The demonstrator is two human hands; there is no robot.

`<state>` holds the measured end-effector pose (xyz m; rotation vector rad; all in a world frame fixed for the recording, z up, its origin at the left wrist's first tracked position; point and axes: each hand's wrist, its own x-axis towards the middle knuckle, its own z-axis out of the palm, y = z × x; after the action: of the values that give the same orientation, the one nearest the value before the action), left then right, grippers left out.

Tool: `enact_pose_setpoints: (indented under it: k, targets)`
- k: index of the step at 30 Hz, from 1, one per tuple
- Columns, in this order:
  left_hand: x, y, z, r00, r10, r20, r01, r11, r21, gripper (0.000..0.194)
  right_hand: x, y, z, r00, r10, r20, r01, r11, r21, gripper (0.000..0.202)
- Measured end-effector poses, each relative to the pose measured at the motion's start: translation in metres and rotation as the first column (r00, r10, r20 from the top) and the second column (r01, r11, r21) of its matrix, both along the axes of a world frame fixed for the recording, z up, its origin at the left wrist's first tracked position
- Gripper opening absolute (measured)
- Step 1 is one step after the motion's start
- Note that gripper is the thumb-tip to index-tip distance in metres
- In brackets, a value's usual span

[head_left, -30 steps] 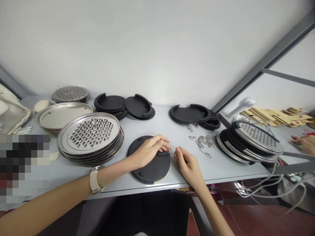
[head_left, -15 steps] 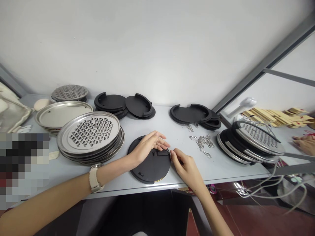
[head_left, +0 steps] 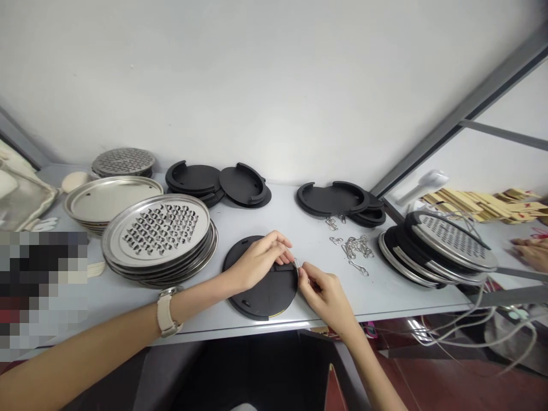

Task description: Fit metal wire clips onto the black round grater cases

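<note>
A round black disc (head_left: pixel 261 294) lies flat near the front edge of the grey table. My left hand (head_left: pixel 266 257) rests over its upper part, fingers loosely spread and pointing right, with nothing visible in them. At the disc's right rim my right hand (head_left: pixel 319 285) pinches a small metal clip (head_left: pixel 297 263) between thumb and forefinger. The clip's lower end is hidden by the fingers. Several similar loose metal clips (head_left: pixel 357 248) lie to the right of my hands.
Metal grater plates (head_left: pixel 160 231) are stacked at left, behind them plain metal plates (head_left: pixel 113 200). Black rimmed discs (head_left: pixel 194 178) and more black discs (head_left: pixel 331 198) lie along the wall. Assembled graters (head_left: pixel 454 242) stand right. Another person's hand (head_left: pixel 531 251) is at far right.
My left fingers have curled slightly and shifted over the disc's upper right part. The metal clip in my right hand now shows more clearly at the rim.
</note>
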<state>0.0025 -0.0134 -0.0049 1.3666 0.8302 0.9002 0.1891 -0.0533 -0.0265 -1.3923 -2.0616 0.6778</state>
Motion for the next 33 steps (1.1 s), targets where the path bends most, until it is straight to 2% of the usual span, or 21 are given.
enact_pose_setpoints:
  k: [6,10,14,16,23,33]
  targets:
    - [0.0004,0.0025,-0.0008,0.998,0.0,0.055,0.002,0.999,-0.039,0.018,-0.0017,0.0009,0.0007,1.0,-0.02,0.001,0.02,1.0,-0.001,0.032]
    - [-0.0004,0.0024,0.0028,0.99,-0.01,0.14,0.024,0.994,-0.103,0.031,-0.0025,0.0027,0.0008,0.999,-0.037,0.016,0.038,0.999,-0.026,0.033]
    - [-0.0031,0.0024,0.0068,0.988,-0.119,0.098,0.126,0.99,-0.066,0.05,-0.0019,0.0031,0.0003,0.999,-0.031,0.027,0.032,0.999,-0.029,0.032]
    - [-0.0045,0.0035,0.0069,0.979,-0.158,0.132,0.17,0.981,-0.089,0.055,-0.0018,0.0031,0.0004,0.999,-0.028,0.027,0.029,0.999,-0.027,0.032]
    - [-0.0074,0.0081,0.0065,0.918,-0.208,0.338,0.282,0.941,-0.186,0.058,-0.0015,0.0038,0.0004,0.999,-0.021,0.037,0.022,0.999,-0.024,0.032]
    - [-0.0072,0.009,0.0069,0.898,-0.193,0.396,0.304,0.922,-0.24,0.058,-0.0006,0.0018,0.0017,1.0,0.011,0.016,-0.011,1.0,-0.016,0.031]
